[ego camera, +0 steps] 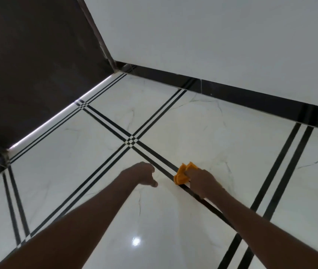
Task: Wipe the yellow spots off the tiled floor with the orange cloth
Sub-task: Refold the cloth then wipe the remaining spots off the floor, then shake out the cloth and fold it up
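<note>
The crumpled bright orange cloth (183,174), bunched without clear long axis, lies on the glossy white marble-tiled floor (202,133) across a black double stripe (160,159), gripped by the right hand (202,181); left hand (144,174) curled loosely beside.

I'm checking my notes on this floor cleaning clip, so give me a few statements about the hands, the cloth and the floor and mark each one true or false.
1. The right hand presses the orange cloth on the floor. True.
2. The cloth lies on a black stripe between tiles. True.
3. The left hand also grips the cloth. False: it is apart from the cloth, to its left, and holds nothing.
4. The tiled floor is plain grey with no pattern. False: it is glossy white marble-look tile with black stripes.
5. Large yellow spots show across the tiles. False: none can be made out in this view.
6. A black skirting runs along the base of the white wall. True.
</note>
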Demonstrator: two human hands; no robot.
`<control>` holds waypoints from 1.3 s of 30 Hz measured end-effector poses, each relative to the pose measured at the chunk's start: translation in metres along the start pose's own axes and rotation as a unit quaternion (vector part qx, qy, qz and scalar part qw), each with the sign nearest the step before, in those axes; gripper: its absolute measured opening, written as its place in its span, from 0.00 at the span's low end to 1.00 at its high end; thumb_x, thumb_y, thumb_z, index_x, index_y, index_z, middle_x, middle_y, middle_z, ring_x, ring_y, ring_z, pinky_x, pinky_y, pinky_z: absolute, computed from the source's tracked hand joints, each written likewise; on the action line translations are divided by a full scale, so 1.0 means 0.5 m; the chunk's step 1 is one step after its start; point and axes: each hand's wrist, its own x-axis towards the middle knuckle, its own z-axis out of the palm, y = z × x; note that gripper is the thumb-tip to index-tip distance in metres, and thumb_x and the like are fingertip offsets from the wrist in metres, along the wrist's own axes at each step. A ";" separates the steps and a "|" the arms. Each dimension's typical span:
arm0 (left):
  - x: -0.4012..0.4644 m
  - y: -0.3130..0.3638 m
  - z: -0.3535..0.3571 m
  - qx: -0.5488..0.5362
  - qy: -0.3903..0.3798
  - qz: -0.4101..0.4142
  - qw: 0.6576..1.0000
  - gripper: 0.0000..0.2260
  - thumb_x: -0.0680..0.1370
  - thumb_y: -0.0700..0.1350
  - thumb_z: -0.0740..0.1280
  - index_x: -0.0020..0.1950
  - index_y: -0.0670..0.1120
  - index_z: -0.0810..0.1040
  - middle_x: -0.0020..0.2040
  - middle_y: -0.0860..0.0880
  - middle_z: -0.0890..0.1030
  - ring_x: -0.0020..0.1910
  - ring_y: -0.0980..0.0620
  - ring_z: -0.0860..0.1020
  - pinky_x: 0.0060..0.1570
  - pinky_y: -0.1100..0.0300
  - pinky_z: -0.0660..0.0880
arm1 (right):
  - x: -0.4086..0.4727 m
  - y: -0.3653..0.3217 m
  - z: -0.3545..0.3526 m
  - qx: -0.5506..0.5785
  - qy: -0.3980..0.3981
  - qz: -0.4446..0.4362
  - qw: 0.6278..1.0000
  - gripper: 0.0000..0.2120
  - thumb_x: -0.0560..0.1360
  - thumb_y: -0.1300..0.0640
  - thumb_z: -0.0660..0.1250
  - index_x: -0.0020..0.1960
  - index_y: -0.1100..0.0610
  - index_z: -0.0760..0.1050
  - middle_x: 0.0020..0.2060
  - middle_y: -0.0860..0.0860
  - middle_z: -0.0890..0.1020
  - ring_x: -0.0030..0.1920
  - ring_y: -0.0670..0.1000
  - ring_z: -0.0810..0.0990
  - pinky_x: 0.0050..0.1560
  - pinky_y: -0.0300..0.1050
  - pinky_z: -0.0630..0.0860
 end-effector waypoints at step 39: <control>-0.731 -0.292 -1.047 -0.614 0.370 0.267 0.644 0.12 0.77 0.52 0.72 0.60 0.54 0.83 0.53 0.55 0.85 0.53 0.55 0.83 0.50 0.59 0.81 | -0.244 -0.780 -1.265 0.222 0.333 -0.128 0.907 0.06 0.80 0.58 0.66 0.52 0.50 0.81 0.44 0.48 0.86 0.44 0.47 0.84 0.45 0.42 0.79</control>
